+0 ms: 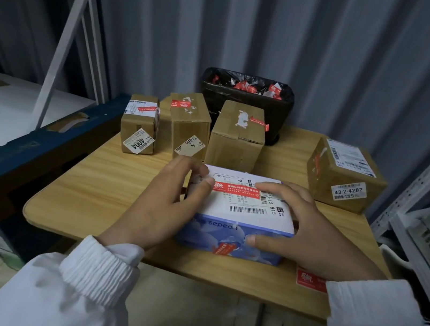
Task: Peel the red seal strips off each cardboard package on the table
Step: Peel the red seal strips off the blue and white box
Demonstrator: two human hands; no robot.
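Centre of frame: blue-and-white box (pixel 239 214) lies flat on the wooden table (pixel 92 185), near its front edge. A red seal strip (pixel 236 189) runs across the box's white top label.

Left hand (pixel 164 205): thumb tip on the strip's left end, fingers curled just behind it, pinching there. I cannot tell whether the end has lifted.

Right hand (pixel 307 228): released, fingers laid out over the box's right top, index tip at the strip's right end, thumb along the front face.

A second red strip (pixel 224 249) sits on the box's front face.

Upper centre: three brown cardboard packages (pixel 236 138) in a row, each with red strip on top. A fourth package (pixel 345 175) stands at right.

Behind the row: a black bin (pixel 247 94) holding crumpled red strips.

Lower right, on the table edge: a flat red sticker (pixel 309 280).
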